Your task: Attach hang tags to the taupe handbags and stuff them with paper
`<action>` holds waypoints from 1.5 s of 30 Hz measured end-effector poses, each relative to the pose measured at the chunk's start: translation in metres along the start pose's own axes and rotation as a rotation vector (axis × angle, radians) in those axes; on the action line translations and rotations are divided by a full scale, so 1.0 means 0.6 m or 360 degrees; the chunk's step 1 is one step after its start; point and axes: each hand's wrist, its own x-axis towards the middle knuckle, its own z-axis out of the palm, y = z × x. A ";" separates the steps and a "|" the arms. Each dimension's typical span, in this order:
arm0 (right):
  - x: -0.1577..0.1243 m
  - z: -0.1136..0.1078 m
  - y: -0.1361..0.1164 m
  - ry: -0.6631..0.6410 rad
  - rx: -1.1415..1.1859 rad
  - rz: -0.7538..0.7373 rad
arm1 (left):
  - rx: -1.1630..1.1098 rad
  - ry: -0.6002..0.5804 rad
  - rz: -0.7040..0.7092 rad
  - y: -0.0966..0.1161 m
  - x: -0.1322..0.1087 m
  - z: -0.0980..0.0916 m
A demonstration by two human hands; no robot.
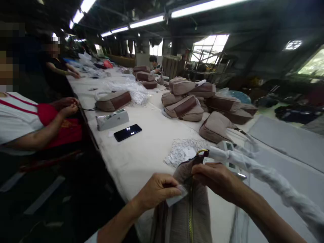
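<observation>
Nearest us, the bag [184,209] stands upright at the table [146,148] edge, its zipper [191,219] running down the middle. Our left hand [157,190] is closed in a pinch, with thumb and fingers clamping a small white slip [177,199] just beside the zipper. Our right hand [215,179] is curled tight on the bag's top, just below a metal ring [201,152]. A paper-wrapped strap [253,165] runs off to the right. Farther along the table lie a phone [127,132], a tape dispenser [112,119] and a pile of bags [192,101].

The taupe woven-cloth bag [199,209] looks matt and rough. Its gold metal zipper [190,227] shines. The white paper-wrapped strap [253,165] and small white paper slip [177,199] look matt.
</observation>
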 end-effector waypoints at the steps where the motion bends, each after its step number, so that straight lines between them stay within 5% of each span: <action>1: 0.002 -0.001 -0.002 -0.0003 -0.0001 -0.0015 | 0.0030 0.0036 0.0023 0.000 0.002 0.000; 13: 0.007 0.001 -0.006 -0.0048 -0.0019 -0.0029 | 0.0115 0.0220 0.0212 0.023 0.025 0.013; 16: -0.010 0.020 0.016 0.0339 0.0147 0.0008 | -0.0087 0.0263 0.0200 0.028 0.037 0.026; 18: -0.017 0.040 0.045 0.0759 0.0317 0.0245 | -0.0235 0.0260 0.0132 0.026 0.045 0.030; 20: -0.010 0.058 0.071 0.0929 0.0567 0.0402 | -0.0315 0.0215 0.0092 0.021 0.053 0.029; 25: 0.033 0.079 0.047 0.0442 0.1107 0.0513 | -0.0393 0.0112 0.0110 0.006 0.062 0.011; 28: 0.019 0.079 -0.003 0.0539 0.0882 0.0820 | -0.0405 -0.0046 0.0088 0.005 0.053 0.003; 32: -0.032 0.076 -0.031 0.0446 0.0887 0.0855 | -0.0446 -0.0223 0.0049 0.010 0.039 0.004; 38: -0.054 0.070 -0.021 0.0562 0.1234 0.0837 | -0.0410 -0.0228 0.0037 0.020 0.046 0.021; 45: -0.059 0.070 -0.022 0.0611 0.0935 0.0694 | 0.0045 -0.0097 0.0184 0.064 0.054 0.038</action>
